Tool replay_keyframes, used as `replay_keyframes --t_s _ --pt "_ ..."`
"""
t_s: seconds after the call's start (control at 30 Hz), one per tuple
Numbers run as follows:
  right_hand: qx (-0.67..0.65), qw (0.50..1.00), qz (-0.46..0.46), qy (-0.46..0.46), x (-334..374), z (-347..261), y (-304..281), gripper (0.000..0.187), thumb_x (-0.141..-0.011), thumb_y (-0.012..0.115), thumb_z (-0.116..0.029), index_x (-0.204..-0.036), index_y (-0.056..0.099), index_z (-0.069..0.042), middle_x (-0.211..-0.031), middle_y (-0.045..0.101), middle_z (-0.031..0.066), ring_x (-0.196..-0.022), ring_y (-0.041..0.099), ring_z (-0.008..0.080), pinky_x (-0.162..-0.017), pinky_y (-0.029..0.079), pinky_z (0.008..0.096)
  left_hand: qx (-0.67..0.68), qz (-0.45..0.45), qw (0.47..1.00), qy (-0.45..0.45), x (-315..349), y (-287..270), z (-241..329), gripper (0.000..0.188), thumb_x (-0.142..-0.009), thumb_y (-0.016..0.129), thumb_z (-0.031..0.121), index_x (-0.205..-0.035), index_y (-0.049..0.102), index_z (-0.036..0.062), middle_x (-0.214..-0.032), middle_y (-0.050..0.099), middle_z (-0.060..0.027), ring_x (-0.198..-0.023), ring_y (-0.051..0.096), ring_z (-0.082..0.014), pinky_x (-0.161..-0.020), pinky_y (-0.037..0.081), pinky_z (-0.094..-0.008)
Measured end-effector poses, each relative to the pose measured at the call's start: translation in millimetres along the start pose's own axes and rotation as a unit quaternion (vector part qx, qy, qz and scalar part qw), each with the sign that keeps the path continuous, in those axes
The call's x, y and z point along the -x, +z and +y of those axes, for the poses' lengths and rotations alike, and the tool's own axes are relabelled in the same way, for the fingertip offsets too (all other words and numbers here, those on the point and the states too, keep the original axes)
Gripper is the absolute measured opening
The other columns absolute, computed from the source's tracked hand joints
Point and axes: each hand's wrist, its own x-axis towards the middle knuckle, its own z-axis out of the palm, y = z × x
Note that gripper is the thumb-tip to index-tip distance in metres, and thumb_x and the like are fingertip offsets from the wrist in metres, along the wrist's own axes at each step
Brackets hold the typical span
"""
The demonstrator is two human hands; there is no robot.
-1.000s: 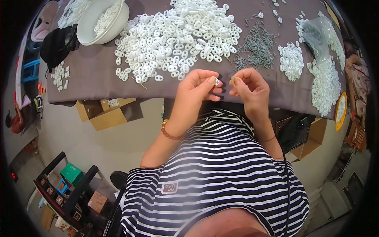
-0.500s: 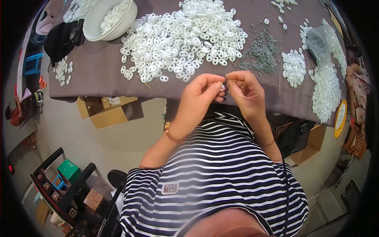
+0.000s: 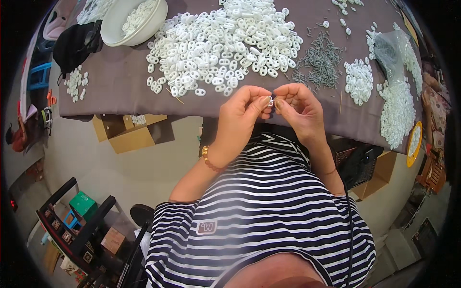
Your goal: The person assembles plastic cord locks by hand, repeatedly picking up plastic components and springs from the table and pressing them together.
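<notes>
My left hand pinches a small white oval plastic piece between thumb and fingers, just over the table's near edge. Close against it, the thumb and fingers of my right hand are pressed together at the piece's right side; what they hold is too small and covered to name. Beyond my hands spreads a big heap of white oval two-holed pieces. To its right lies a pile of thin grey screw-like pins.
A white bowl of small white parts stands at the back left, beside a black cloth item. Smaller white parts form a pile and fill a clear plastic bag at the right. Cardboard boxes sit below the table.
Both hands have risen slightly, and the fingertips have shifted around the white piece, more of which now shows. The view has moved a little.
</notes>
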Motion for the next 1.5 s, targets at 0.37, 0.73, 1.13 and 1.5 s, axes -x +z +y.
replay_keyframes --t_s 0.37,0.73,1.13,1.5 --pt "0.004 1.000 -0.008 -0.004 1.2 1.3 -2.0 0.021 -0.091 0.061 0.003 -0.112 0.059 -0.001 -0.089 0.062 -0.0017 -0.078 0.057 0.0043 -0.073 0.048 0.0194 -0.046 -0.001 0.999 0.011 2.0 0.6 1.6 0.017 -0.096 0.060 0.008 -0.108 0.062 -0.0035 -0.089 0.067 -0.0057 -0.078 0.063 -0.0105 -0.071 0.053 -0.0238" --pt "0.079 0.997 -0.018 -0.016 4.2 3.4 -1.3 0.019 -0.093 0.058 0.004 -0.112 0.058 0.000 -0.093 0.061 -0.0003 -0.082 0.057 0.0042 -0.075 0.047 0.0185 -0.313 0.064 0.934 0.162 5.1 7.0 -9.7 0.013 -0.094 0.063 0.010 -0.100 0.065 -0.0011 -0.087 0.069 -0.0053 -0.075 0.066 -0.0095 -0.066 0.053 -0.0240" --pt "0.104 0.994 -0.007 -0.015 4.4 -1.6 -6.1 0.010 -0.093 0.063 -0.004 -0.102 0.064 -0.002 -0.087 0.063 -0.0026 -0.075 0.055 0.0027 -0.068 0.044 0.0181 -0.159 0.041 0.985 0.054 5.7 8.5 1.8 0.014 -0.094 0.063 0.011 -0.102 0.064 -0.0015 -0.086 0.069 -0.0046 -0.074 0.064 -0.0094 -0.065 0.052 -0.0240" --pt "0.096 0.994 -0.004 0.043 4.3 0.1 -5.8 0.011 -0.095 0.062 -0.011 -0.097 0.066 -0.001 -0.083 0.064 -0.0018 -0.071 0.054 0.0030 -0.063 0.044 0.0174 -0.090 0.045 0.995 0.023 8.2 9.9 -1.6 0.014 -0.094 0.062 0.009 -0.103 0.064 -0.0026 -0.087 0.069 -0.0059 -0.075 0.065 -0.0099 -0.066 0.054 -0.0236"
